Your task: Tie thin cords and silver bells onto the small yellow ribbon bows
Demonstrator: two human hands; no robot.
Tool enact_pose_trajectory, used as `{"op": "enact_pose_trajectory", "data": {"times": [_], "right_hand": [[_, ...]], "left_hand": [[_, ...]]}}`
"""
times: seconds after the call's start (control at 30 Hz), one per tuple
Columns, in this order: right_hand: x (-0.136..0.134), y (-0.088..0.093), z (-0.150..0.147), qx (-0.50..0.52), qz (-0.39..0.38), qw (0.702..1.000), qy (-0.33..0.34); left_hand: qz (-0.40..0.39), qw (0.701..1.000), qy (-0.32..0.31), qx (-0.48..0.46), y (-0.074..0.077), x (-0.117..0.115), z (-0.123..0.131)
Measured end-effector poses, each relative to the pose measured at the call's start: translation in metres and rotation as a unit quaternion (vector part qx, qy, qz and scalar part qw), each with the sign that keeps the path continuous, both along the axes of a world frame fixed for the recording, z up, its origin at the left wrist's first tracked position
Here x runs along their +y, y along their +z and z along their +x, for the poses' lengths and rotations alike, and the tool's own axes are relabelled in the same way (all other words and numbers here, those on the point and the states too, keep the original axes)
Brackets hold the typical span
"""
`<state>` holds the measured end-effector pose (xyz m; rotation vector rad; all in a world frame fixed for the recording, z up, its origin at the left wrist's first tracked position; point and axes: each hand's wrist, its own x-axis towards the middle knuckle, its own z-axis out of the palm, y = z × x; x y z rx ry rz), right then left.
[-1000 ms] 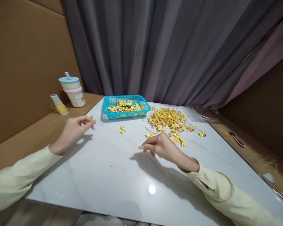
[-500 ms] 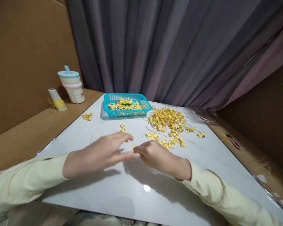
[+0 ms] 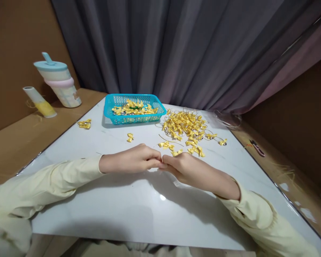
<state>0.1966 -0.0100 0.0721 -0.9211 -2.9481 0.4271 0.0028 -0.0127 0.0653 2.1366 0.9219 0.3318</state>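
The left hand (image 3: 133, 159) and right hand (image 3: 186, 166) meet at the fingertips above the glossy white marbled table (image 3: 104, 210), each pinched narrow (whether something thin sits between the fingers, I cannot tell). A single small yellow satin bow (image 3: 130, 137) lies beyond the left hand; a loose pile of yellow bows with silvery beads (image 3: 186, 123) spreads far right, beside a turquoise perforated plastic basket (image 3: 108, 113) holding more bows

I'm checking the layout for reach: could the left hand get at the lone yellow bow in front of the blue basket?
Probably yes: the bow lies just beyond the left hand, nothing visible between them. That hand's fingertips meet the right hand, though, so it may have to part first.
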Motion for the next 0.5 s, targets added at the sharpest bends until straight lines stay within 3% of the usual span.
{"op": "enact_pose_trajectory", "data": {"times": [0.2,0.4,0.5], "right_hand": [[0.0064,0.0055,0.0071,0.005,0.02,1.0,0.016],[0.002,0.0055,0.0085,0.009,0.065,0.997,0.05],[0.0,0.0036,0.0064,-0.014,0.089,0.995,0.047]], "left_hand": [[-0.072,0.997,0.025,-0.015,-0.001,0.008,-0.0074],[-0.183,0.982,-0.039,-0.036,0.0005,0.0103,-0.0065],[-0.193,0.98,-0.011,-0.047,-0.0016,0.0093,-0.0045]]}}
